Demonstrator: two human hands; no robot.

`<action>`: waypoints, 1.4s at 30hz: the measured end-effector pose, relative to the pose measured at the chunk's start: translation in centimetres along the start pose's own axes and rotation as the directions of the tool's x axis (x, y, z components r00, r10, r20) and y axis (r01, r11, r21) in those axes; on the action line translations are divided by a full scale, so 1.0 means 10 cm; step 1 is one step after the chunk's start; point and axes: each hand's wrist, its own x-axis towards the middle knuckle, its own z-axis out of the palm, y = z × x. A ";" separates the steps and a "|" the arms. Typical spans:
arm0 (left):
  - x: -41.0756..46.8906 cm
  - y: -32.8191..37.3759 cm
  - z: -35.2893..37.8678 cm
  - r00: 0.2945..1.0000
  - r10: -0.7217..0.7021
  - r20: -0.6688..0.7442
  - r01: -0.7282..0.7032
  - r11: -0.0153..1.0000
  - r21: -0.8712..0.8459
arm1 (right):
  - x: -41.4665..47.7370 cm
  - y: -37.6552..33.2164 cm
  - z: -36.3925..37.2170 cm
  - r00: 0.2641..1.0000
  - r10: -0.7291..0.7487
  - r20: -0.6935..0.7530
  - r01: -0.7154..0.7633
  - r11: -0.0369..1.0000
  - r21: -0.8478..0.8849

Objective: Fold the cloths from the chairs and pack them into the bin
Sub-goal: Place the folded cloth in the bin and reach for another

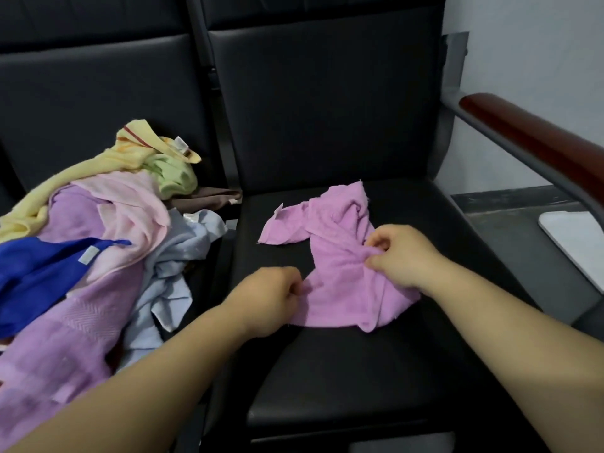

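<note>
Pink cloth (340, 256) crumpled on black seat (359, 371), left hand (268, 302), right hand (398, 256) pinching its edges

Two black padded chairs (327, 125) stand side by side. A reddish-brown wooden armrest (536, 138) on a grey metal frame (480, 130) runs along the right one. Beyond it, a pale wall (539, 44) meets a grey floor (510, 230).

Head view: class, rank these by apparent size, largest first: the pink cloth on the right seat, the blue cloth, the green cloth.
1. pink cloth
2. blue cloth, cut off by the frame edge
3. green cloth, mostly buried
</note>
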 end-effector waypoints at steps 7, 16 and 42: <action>-0.02 -0.19 -0.17 0.971 -0.205 -0.123 0.228 0.946 0.230 | 0.04 0.12 0.02 0.995 0.041 -0.093 -0.049 0.995 -0.083; -0.11 0.00 0.01 0.955 0.265 0.130 -0.279 0.955 0.102 | -0.37 -0.26 0.15 0.872 -0.233 0.431 0.345 0.916 -0.203; -0.16 -0.20 -0.47 0.992 -0.097 0.085 0.128 0.819 -0.559 | -0.33 -0.26 0.18 0.953 -0.246 0.176 0.265 0.960 -0.095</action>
